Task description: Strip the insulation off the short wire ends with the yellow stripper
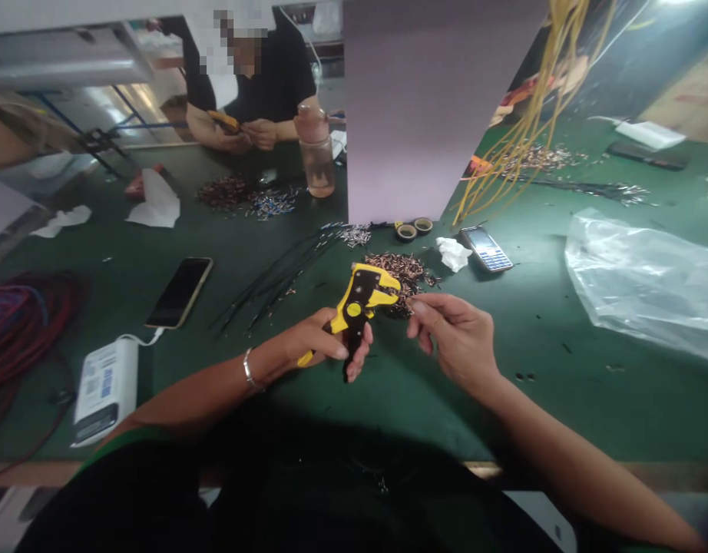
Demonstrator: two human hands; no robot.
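A yellow and black wire stripper (355, 309) is gripped by its handles in my left hand (325, 342), its jaws facing right. Close to those jaws, my right hand (458, 338) pinches with thumb and forefinger what looks like a short wire piece (410, 304); its far end is hard to make out against the clutter. Behind the tool lies a heap of short copper-tipped wire pieces (403, 269). Long black wires (273, 280) stretch out to the left of the stripper, and a small pile of silvery wire ends (357, 234) sits farther back.
A smartphone (180, 293) is cabled to a white power bank (106, 388) at left, near coiled red wires (28, 330). Tape rolls (406, 232), a keypad phone (486, 250) and a plastic bag (642, 280) lie right. Behind a bottle (316, 157), another person (256, 100) holds a similar tool.
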